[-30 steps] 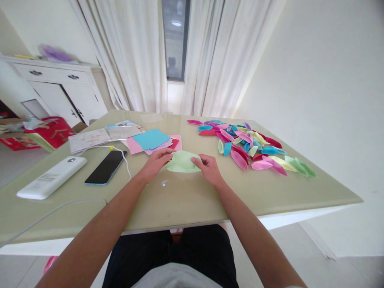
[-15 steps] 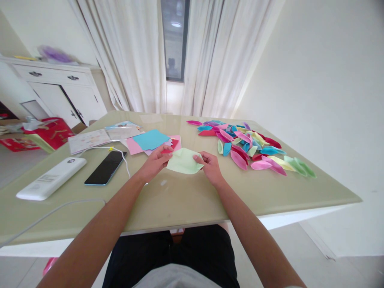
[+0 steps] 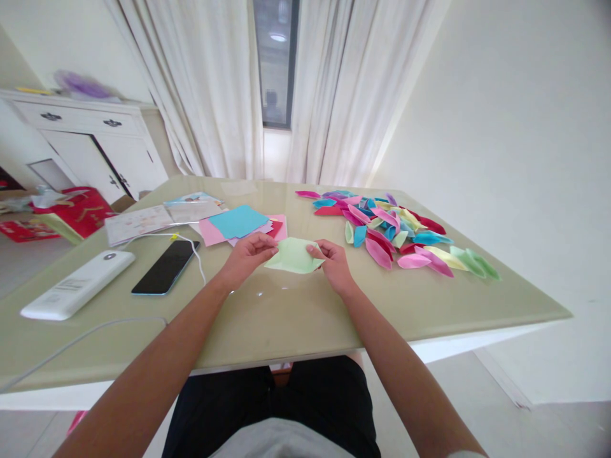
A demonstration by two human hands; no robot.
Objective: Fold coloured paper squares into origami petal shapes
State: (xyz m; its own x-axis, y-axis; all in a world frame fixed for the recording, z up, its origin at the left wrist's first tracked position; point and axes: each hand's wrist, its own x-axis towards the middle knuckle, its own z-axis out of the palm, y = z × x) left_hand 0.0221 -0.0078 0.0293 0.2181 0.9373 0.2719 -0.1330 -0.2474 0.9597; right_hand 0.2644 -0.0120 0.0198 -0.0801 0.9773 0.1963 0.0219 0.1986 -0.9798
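Note:
A light green sheet of folding paper (image 3: 293,256), with creased or folded corners, is held a little above the table between both hands. My left hand (image 3: 248,257) pinches its left corner between thumb and fingers. On the opposite side, my right hand (image 3: 331,259) grips the right edge, the thumb lying on top of the paper. Just beyond my left hand is a pile of flat coloured sheets, a blue sheet (image 3: 239,221) on top and a pink sheet (image 3: 210,233) below. To the right lies a heap of folded paper pieces (image 3: 379,247) in many colours.
On the table's left are a black phone (image 3: 165,267), a white power bank (image 3: 79,285) and a white cable (image 3: 203,262). Printed packets (image 3: 138,224) lie behind them. The table (image 3: 296,324) ends close to my lap; a white wall (image 3: 515,159) stands on the right.
The left fingers have shifted slightly at the paper's left corner, and the green paper looks a little flatter. Both hands keep hold of it. The view has moved slightly.

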